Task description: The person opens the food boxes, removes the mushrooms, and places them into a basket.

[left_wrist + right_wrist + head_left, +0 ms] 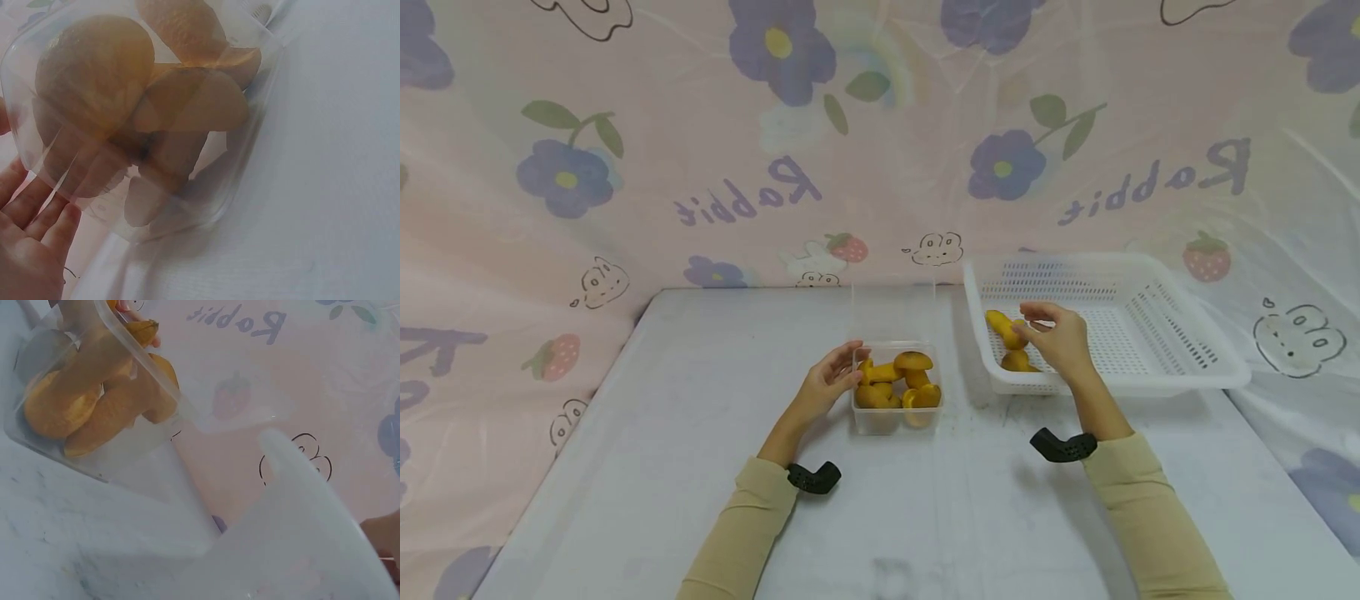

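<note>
The left hand [827,385] has its fingers loosely extended against the left wall of the box [876,423] at the frame's centre, gripping nothing. The right hand [1060,340], right of centre, reaches over the lower left corner of the basket [1150,333], thumb and fingers bent toward the upper mushroom [1000,323]; whether they pinch it, I cannot tell. That mushroom lies just left of the right hand, much the nearer one, its long axis slanting from upper left to lower right. Just below sits the lower mushroom [1017,362]. Left of the basket, apart from it, the box holds more mushrooms [887,373]. Beneath is the table [737,433]; behind, a curtain [880,125].
</note>
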A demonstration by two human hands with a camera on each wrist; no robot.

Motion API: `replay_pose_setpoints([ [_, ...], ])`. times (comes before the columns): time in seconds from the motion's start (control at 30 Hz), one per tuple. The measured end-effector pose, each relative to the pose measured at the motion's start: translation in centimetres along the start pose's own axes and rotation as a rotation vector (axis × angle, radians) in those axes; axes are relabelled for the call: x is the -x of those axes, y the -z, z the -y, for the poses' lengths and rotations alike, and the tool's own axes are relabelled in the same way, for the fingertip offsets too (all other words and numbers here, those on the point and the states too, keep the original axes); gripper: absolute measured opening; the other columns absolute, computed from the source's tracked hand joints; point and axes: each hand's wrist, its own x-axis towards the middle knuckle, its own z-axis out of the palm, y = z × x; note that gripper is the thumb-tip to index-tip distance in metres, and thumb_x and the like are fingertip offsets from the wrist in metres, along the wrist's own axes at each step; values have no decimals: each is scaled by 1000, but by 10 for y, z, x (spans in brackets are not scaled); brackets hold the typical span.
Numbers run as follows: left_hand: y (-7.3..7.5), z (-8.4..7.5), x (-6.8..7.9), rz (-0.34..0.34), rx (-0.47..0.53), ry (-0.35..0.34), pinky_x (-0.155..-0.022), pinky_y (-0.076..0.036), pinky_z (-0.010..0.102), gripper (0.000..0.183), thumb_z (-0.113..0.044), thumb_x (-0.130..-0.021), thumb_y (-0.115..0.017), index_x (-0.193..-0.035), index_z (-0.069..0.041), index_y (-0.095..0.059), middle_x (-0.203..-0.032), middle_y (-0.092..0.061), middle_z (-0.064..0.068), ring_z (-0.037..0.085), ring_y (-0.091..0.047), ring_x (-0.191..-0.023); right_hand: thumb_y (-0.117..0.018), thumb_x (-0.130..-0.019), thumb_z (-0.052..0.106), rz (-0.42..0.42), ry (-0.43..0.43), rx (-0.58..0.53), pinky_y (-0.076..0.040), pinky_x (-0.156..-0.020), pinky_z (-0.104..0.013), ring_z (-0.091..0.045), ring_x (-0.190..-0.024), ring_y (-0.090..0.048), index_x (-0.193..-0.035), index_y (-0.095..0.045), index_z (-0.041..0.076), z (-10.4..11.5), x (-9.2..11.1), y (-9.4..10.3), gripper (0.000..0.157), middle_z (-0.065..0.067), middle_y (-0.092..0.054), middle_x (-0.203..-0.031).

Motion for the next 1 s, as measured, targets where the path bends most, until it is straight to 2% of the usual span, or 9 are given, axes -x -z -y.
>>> replay_pose_setpoints([
  [0.1, 0, 0, 0, 3, -4, -7, -119, -30, 37, 54, -7, -97, -54, -145, 6, -32, -146, -44, 27, 40, -38, -141, -71, -85, 5, -8, 9, -13, -45, -74, 5, -8, -93, -66, -116, -62, -12, -1, 1, -1, 36, -31, -65, -117],
  [0.17, -1, 0, 1, 7, 0, -10, -119, -31, 38, 55, -7, -97, -54, -145, 7, -31, -146, -44, 28, 41, -38, -141, -71, -85, 5, -7, 15, -20, -44, -72, 6, 10, -85, -58, -115, -63, -12, -1, 2, -1, 35, -31, -65, -117],
  [0.27, -1, 0, 1, 10, 4, -15, -119, -32, 36, 55, -7, -98, -53, -145, 7, -31, -145, -43, 29, 42, -37, -140, -70, -86, 5, -4, 19, -36, -44, -72, 6, 23, -81, -49, -115, -63, -12, 1, 4, -1, 35, -32, -65, -117],
  [0.5, 0, 0, -2, 8, -10, -25, -118, -33, 32, 55, -10, -97, -55, -145, 7, -32, -144, -45, 29, 41, -38, -140, -70, -86, 8, 25, 27, -84, -47, -74, 4, 18, -84, -54, -114, -64, -10, 15, 11, -5, 34, -31, -65, -116],
  [0.7, 0, 1, -2, 9, -14, -24, -118, -29, 41, 55, -7, -97, -54, -145, 8, -31, -145, -44, 29, 42, -38, -140, -72, -84, 3, 32, 89, -136, -50, -75, 1, 15, -86, -58, -111, -65, -10, 31, 18, -10, 31, -29, -67, -112],
  [0.8, 0, 1, -2, 9, -13, -22, -118, -28, 43, 55, -7, -97, -54, -145, 7, -32, -145, -44, 29, 42, -38, -140, -72, -84, 3, 53, 94, -165, -50, -78, 0, 15, -88, -58, -112, -65, -9, 37, 23, -13, 32, -29, -66, -113],
  [0.87, 0, 1, -2, 10, -16, -21, -119, -30, 38, 54, -6, -97, -54, -145, 7, -32, -145, -44, 29, 41, -38, -141, -72, -84, 3, 73, 95, -178, -50, -80, -1, 16, -89, -58, -113, -65, -8, 41, 28, -15, 32, -29, -65, -115],
  [1.0, 0, 1, -1, 15, 27, -7, -114, -36, 16, 54, -6, -97, -53, -145, 7, -31, -146, -43, 29, 41, -36, -142, -73, -82, 1, 98, 139, -166, -52, -84, -5, 16, -91, -57, -111, -66, -8, 47, 35, -20, 31, -27, -66, -112],
])
